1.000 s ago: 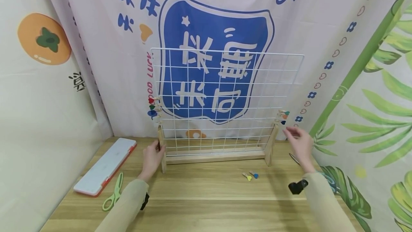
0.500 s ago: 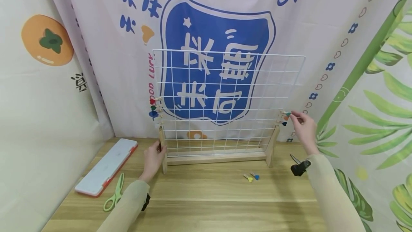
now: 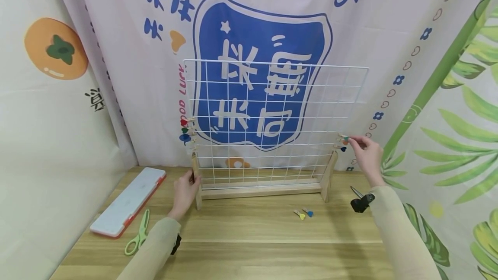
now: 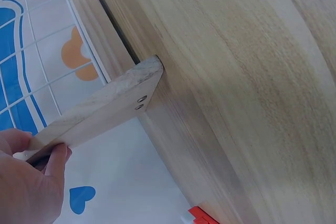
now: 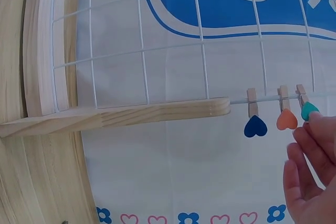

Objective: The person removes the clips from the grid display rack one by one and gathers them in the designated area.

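Note:
A white wire grid point(image 3: 272, 98) stands upright in a wooden stand point(image 3: 260, 192). My right hand point(image 3: 366, 154) pinches a teal heart clothespin point(image 5: 308, 109) on the grid's right edge wire. Beside it on that wire hang an orange heart clothespin point(image 5: 286, 118) and a dark blue heart clothespin point(image 5: 255, 125). On the left edge, red point(image 3: 184, 122), green point(image 3: 184, 130) and blue point(image 3: 184, 138) clothespins are clipped on. My left hand point(image 3: 186, 191) grips the stand's left upright point(image 4: 105, 98), thumb and fingers on its two sides.
A yellow heart clothespin point(image 3: 300, 214) and a blue heart clothespin point(image 3: 308, 212) lie on the wooden table point(image 3: 253, 245) before the stand. Green scissors point(image 3: 138, 234) and a white box with a red edge point(image 3: 128, 202) lie at the left. A printed curtain point(image 3: 136, 77) hangs close behind the grid.
My right hand has moved up and right from beside the stand's right upright to the teal clothespin, and pinches it. My left hand has kept its grip on the left upright.

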